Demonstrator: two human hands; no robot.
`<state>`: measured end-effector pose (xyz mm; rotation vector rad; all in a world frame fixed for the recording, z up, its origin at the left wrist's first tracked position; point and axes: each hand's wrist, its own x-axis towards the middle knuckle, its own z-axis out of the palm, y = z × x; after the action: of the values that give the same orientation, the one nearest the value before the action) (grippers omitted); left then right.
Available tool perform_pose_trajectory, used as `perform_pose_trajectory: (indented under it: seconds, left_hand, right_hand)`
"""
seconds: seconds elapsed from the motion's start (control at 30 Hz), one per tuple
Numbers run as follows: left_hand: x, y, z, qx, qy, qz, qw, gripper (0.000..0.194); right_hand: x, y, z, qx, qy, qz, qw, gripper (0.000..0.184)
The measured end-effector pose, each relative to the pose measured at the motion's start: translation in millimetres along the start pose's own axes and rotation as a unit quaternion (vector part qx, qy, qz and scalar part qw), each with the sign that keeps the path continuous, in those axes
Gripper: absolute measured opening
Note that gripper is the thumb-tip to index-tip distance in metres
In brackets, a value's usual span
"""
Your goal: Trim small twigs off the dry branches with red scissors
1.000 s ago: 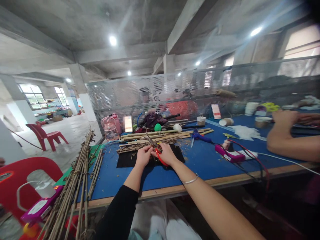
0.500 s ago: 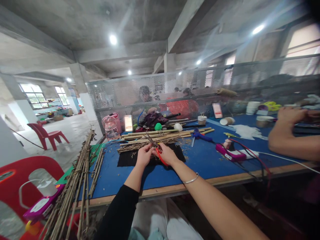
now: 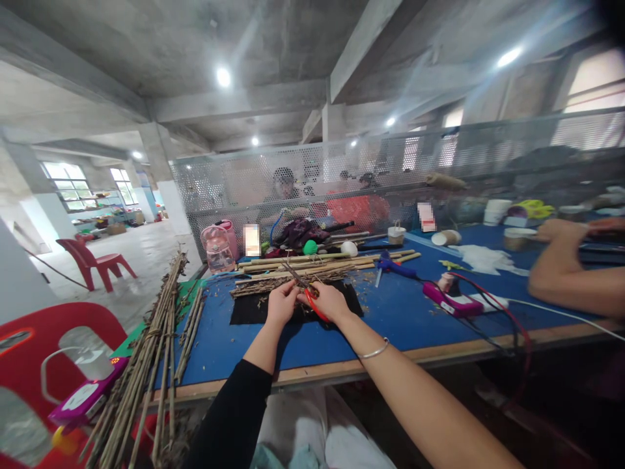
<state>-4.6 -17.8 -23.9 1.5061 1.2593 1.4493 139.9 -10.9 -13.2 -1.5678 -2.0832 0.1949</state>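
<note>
My right hand [image 3: 328, 302] is closed on a pair of scissors [image 3: 317, 306] with red-orange handles, blades pointing up and to the left. Close beside it, my left hand [image 3: 282, 303] has its thumb and fingers pinched together near the blades; whatever lies between them is too small to make out. Both hands are over a black cloth [image 3: 249, 312] on the blue tabletop. A row of thin brown twigs [image 3: 261, 284] lies along the cloth's far side, and pale sticks [image 3: 273, 265] lie behind them.
A bundle of long stalks [image 3: 151, 345] hangs over the table's left edge by a red chair [image 3: 53, 326]. Right of my hands are a blue glue gun [image 3: 393, 266] and a purple power strip [image 3: 452, 299] with trailing cords. A co-worker's arm [image 3: 556, 267] rests at the right.
My hands stay together over the black cloth, with the scissors' angle only slightly different. The co-worker's hand at the right has moved a little. The view has shifted slightly.
</note>
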Motion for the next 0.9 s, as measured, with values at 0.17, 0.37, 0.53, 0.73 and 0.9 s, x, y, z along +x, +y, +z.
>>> perform_pose_trajectory:
  seconds: [0.17, 0.37, 0.53, 0.73, 0.9]
  left_hand:
    - [1, -5, -0.8, 0.004, -0.018, 0.017, 1.000, 0.036]
    - [0, -3, -0.4, 0.000, -0.027, 0.017, 0.999, 0.034]
    - [-1, 0, 0.7, -0.031, -0.037, -0.005, 0.999, 0.035]
    - [-3, 6, 0.6, -0.043, -0.026, -0.025, 0.998, 0.039]
    - [-3, 7, 0.2, -0.039, -0.028, -0.027, 0.998, 0.039]
  right_hand:
    - [2, 1, 4, 0.024, 0.016, -0.021, 0.999, 0.042]
    - [4, 3, 7, 0.023, 0.032, -0.047, 0.998, 0.041]
    - [0, 0, 1, 0.022, 0.024, -0.035, 0.999, 0.040]
    - [-4, -8, -6, -0.005, 0.003, 0.003, 1.000, 0.042]
    - [-4, -6, -6, -0.017, 0.011, 0.005, 1.000, 0.045]
